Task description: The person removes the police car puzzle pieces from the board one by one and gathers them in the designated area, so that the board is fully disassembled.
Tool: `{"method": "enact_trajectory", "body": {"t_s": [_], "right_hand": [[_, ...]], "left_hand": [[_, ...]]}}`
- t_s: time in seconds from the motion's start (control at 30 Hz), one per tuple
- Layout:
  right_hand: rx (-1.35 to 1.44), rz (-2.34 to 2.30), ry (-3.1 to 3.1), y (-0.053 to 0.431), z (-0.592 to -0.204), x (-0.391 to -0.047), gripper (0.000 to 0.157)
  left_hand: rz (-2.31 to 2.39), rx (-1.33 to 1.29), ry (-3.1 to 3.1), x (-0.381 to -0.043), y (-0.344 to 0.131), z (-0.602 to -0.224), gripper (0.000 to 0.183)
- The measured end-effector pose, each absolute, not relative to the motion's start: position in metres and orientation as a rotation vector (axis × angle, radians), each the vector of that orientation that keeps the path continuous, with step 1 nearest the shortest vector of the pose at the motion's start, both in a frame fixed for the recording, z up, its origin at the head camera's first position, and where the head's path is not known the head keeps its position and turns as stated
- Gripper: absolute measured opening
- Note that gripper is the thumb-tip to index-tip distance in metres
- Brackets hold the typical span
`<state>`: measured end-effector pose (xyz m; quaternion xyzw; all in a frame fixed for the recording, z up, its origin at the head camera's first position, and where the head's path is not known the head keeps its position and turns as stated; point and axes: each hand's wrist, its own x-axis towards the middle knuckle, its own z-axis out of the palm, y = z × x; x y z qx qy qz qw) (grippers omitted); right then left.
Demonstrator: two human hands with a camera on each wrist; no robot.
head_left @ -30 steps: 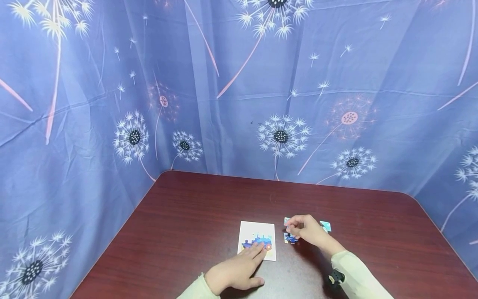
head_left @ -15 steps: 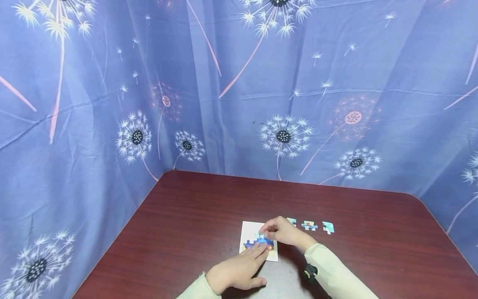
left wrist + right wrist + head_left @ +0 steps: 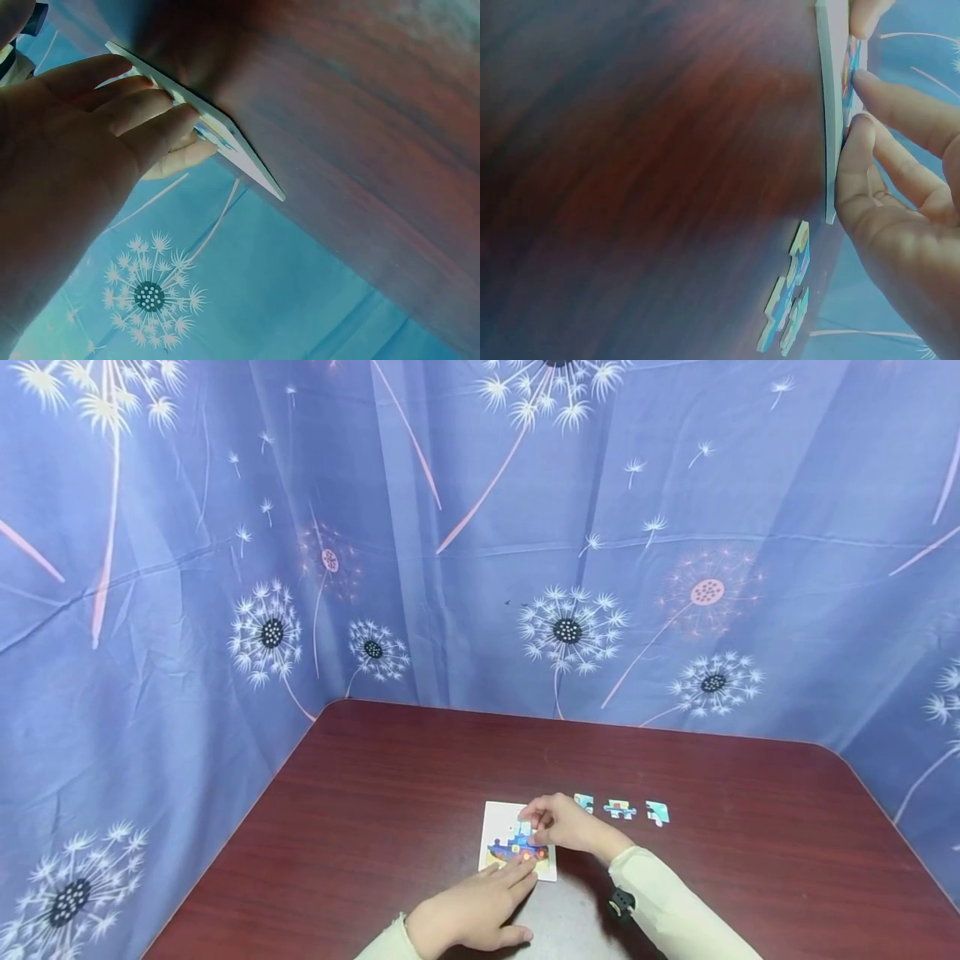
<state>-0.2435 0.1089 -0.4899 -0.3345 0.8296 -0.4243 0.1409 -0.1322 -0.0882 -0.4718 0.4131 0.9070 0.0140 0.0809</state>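
Note:
A small white puzzle board lies on the table, with a partly assembled picture of a blue boat in it. My left hand rests its outstretched fingers on the board's near part, thumb spread to the side. At the board's right side, my right hand pinches a puzzle piece between thumb and fingers, down against the picture; the fingers mostly cover it. The right wrist view has the thumb and index fingertips right at the blue part of the picture. The left wrist view shows the board's edge under the left fingers.
To the right of the board lie three loose puzzle pieces: a corner-like one, one with red and yellow and a light blue one. The dark red-brown table meets a blue dandelion-print curtain behind.
My right hand has moved left from the loose pieces to the board, carrying a puzzle piece. The left hand has stayed on the board, its fingers sliding slightly nearer to me.

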Motion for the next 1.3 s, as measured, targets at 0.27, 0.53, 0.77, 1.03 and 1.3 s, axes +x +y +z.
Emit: {"method": "enact_trajectory", "body": {"t_s": [0.27, 0.53, 0.77, 1.03, 1.3], "right_hand": [[-0.945, -1.226, 2.398, 0.1071, -0.4948, -0.2427, 0.026], [-0.912, -1.286, 2.369, 0.1060, -0.4969, -0.2417, 0.028], [-0.881, -1.357, 2.342, 0.1046, -0.4968, -0.2407, 0.030], [-0.903, -1.407, 2.318, 0.1067, -0.4972, -0.2414, 0.024], [-0.887, -1.463, 2.262, 0.1040, -0.4962, -0.2421, 0.018]], "left_hand": [[0.130, 1.206, 2.662, -0.1311, -0.0891, -0.4685, 0.065], [0.152, 1.192, 2.650, -0.1315, -0.0881, -0.4669, 0.065], [0.160, 1.174, 2.652, -0.1309, -0.0878, -0.4641, 0.064], [0.169, 1.178, 2.633, -0.1327, -0.0881, -0.4662, 0.065], [0.165, 1.183, 2.631, -0.1340, -0.0882, -0.4673, 0.065]]}}
